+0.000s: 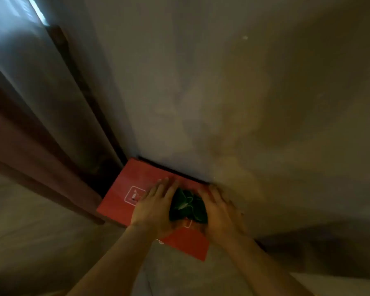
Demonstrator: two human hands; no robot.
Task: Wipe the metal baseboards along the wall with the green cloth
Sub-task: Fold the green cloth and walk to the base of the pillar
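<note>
Both hands lie flat with fingers spread, the left hand [156,207] and right hand [219,212] flanking the bunched green cloth [188,207] on a red box [124,189] against the dim grey wall [222,92].

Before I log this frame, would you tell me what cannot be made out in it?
All in the head view:
- Baseboard: only a dark strip shows behind the red box; the box hides the rest.
- Green cloth: bunched between the left hand and right hand; whether either hand grips it is unclear.
- White symbol on the box: blurred, partly hidden by the left hand.
- Upper left corner: washed out by glare.
</note>
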